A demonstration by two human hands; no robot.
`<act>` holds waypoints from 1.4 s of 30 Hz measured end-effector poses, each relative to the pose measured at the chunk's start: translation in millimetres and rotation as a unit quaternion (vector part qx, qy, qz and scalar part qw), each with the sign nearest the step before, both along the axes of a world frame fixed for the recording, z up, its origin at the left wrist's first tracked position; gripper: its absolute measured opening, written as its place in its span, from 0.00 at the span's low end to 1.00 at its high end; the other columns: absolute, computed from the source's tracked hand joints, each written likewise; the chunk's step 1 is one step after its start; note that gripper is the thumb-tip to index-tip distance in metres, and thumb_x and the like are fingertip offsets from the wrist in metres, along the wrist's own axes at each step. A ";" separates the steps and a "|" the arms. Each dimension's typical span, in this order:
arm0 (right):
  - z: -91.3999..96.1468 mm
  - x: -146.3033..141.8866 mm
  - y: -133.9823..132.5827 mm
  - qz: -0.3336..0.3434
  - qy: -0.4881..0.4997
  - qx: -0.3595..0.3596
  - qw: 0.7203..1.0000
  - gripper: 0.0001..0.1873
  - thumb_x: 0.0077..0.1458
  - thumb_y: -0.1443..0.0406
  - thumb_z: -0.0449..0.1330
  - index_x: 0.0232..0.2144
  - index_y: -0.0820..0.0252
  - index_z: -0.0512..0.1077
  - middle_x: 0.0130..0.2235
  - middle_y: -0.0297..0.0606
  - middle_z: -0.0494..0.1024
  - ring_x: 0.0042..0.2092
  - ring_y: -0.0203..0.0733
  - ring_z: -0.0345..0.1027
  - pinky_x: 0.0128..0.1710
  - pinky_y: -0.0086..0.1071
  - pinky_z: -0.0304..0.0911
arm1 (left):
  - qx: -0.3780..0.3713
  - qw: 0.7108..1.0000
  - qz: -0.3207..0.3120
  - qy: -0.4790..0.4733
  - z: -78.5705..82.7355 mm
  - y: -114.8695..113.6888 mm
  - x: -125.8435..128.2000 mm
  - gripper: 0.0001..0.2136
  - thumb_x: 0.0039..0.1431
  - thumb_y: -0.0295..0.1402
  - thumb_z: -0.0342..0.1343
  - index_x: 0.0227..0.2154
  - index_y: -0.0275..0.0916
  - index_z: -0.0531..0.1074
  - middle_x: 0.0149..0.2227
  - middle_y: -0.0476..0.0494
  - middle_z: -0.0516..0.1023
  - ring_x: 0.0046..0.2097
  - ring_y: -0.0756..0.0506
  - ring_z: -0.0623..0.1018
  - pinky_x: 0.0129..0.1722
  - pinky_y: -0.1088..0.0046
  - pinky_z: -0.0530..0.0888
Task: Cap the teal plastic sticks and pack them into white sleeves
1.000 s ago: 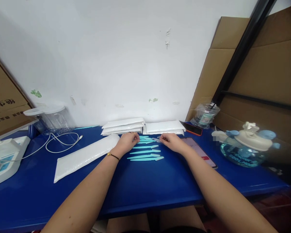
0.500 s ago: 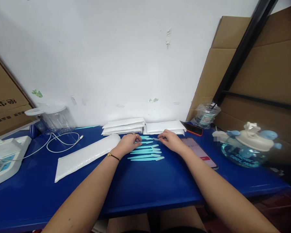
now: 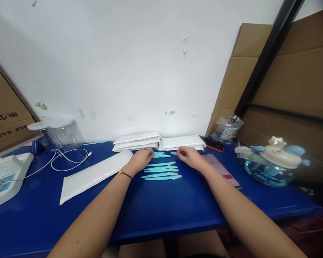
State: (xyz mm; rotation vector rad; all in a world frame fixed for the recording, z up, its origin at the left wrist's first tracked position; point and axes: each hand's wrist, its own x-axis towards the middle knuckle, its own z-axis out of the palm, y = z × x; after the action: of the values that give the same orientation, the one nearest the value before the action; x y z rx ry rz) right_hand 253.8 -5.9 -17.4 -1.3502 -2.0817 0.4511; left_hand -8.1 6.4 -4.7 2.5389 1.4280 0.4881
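Note:
Several thin teal eyebrow razors (image 3: 161, 177) with pale clear blade ends lie roughly parallel on the blue table. My left hand (image 3: 141, 160), with a dark bracelet at the wrist, has its fingers curled together at the handle ends of the rearmost teal razors (image 3: 161, 155), which fan out from the fingertips. To the right of these razors, my right hand (image 3: 188, 156) pinches a small translucent plastic piece (image 3: 173, 153), perhaps a blade cap. Its fingers partly hide the piece. A long white padded pouch (image 3: 94, 177) lies beside my left forearm.
White padded packets (image 3: 136, 141) and more packets (image 3: 181, 142) are stacked against the wall. A phone (image 3: 222, 170) lies by my right forearm, with a round teal-tinted bottle (image 3: 270, 168) farther right. A white cable (image 3: 67, 167) and clear jars (image 3: 63, 132) occupy the left.
One rear razor has shifted slightly backward, closer to the others there. My left fingertips have drawn in a little to the left. My right hand has moved slightly right.

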 end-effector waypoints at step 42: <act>-11.8 16.4 9.6 -0.062 -0.095 -0.031 0.993 0.05 0.46 0.64 0.58 0.25 0.59 0.72 0.28 0.35 0.75 0.29 0.37 0.66 0.29 0.28 0.58 | 0.075 0.994 0.049 0.061 -8.0 8.9 0.7 0.08 0.56 0.31 0.47 0.30 0.41 0.72 0.36 0.43 0.74 0.43 0.42 0.70 0.43 0.65 0.64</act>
State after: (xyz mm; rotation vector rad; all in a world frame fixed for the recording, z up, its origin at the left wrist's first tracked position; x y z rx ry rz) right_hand 270.2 3.7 -29.2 -1.6038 -2.1339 0.3494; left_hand -7.4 15.3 -12.7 2.6654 1.6223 0.4803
